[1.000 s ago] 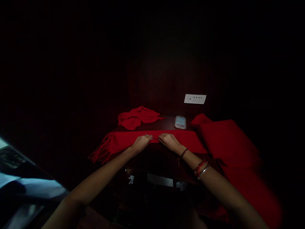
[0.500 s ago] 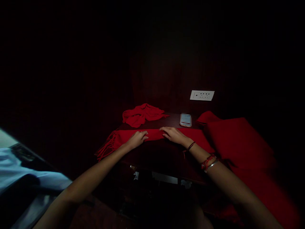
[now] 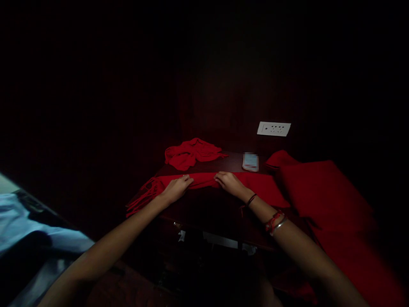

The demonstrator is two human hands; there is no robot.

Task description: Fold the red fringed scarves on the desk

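A long red scarf (image 3: 204, 179) lies in a folded strip across the dark table, its fringe (image 3: 145, 194) hanging over the left end. My left hand (image 3: 177, 188) is closed on the scarf's near edge toward the fringed end. A short way to the right, my right hand (image 3: 230, 182) pinches the same edge, fingertips pressed together. Between the two hands the cloth is slightly creased. Bracelets (image 3: 276, 221) circle my right forearm. Dim light hides the finer detail of the fingers.
Crumpled red cloth (image 3: 191, 153) lies at the back left of the table (image 3: 234, 163). A phone (image 3: 250, 162) rests behind the scarf, below a white wall socket (image 3: 274, 128). More red cloth (image 3: 322, 192) is piled at the right. Pale blue fabric (image 3: 28, 226) shows at far left.
My left hand has shifted slightly left and its fingers have closed on the edge. My right hand's fingers have drawn together into a pinch. The near edge between them looks more gathered.
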